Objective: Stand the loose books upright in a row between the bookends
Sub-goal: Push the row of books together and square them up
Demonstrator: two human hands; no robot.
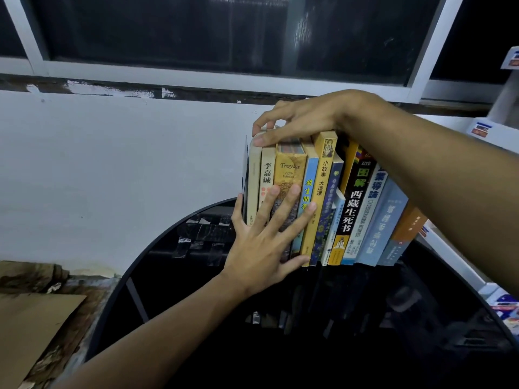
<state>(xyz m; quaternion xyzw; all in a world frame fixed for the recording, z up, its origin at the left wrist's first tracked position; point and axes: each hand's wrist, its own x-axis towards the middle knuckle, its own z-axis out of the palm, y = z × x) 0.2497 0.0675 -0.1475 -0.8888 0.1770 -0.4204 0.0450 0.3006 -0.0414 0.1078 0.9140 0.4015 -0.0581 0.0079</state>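
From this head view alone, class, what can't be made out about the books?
Head view.
Right end of the row of books, any bookend there: behind the right forearm.
Lower Troyka spine: behind the left hand.
Left bookend: only a thin dark edge shows.
Orange book's title: blurred.

Spines of the books (337, 209), going right from the left hand (261, 242):
- Cream book (267, 178), under the thumb of the right hand (303, 119): "李嘉诚".
- Tan book (290, 168), behind the left fingers: "Troyka", "Fifth Edition".
- Blue book (309, 186): "放生"; the rest is partly covered.
- Yellow book (322, 178): "小故事 大道理".
- Black book (354, 203): "ZITO", "图解 西藏生死书".
- White book (366, 217), below the right wrist: "導論", "UNDERSTANDING BUSINESS".
- Pale blue book (386, 228) and orange book (408, 223), under the right forearm: lettering too blurred to read.
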